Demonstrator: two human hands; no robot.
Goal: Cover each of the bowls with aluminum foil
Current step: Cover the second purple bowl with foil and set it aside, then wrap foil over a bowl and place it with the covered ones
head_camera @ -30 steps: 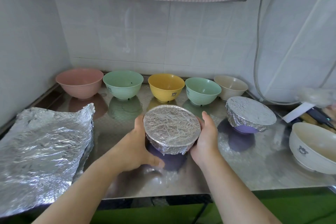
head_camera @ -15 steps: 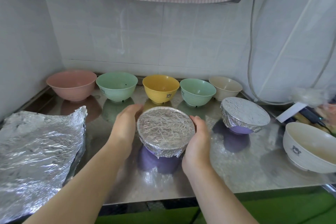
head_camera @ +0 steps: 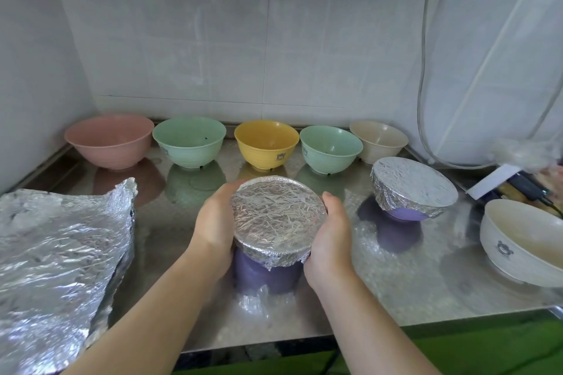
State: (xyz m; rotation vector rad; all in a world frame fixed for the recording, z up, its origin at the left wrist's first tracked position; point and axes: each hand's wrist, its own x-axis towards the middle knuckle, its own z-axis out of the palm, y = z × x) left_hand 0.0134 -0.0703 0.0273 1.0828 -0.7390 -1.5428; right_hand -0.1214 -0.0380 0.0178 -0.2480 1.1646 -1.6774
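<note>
Head view: left hand (head_camera: 213, 222) and right hand (head_camera: 330, 240), fingers curled, grasp a foil-covered purple bowl (head_camera: 275, 228) at the near centre of the desk (head_camera: 396, 298). Second covered bowl (head_camera: 411, 192) right; six uncovered bowls; foil sheets (head_camera: 58, 262) left.

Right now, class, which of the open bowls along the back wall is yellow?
The yellow bowl, middle of the back row of five, a green bowl on either side; pink and cream ones sit at the row's ends.
</note>
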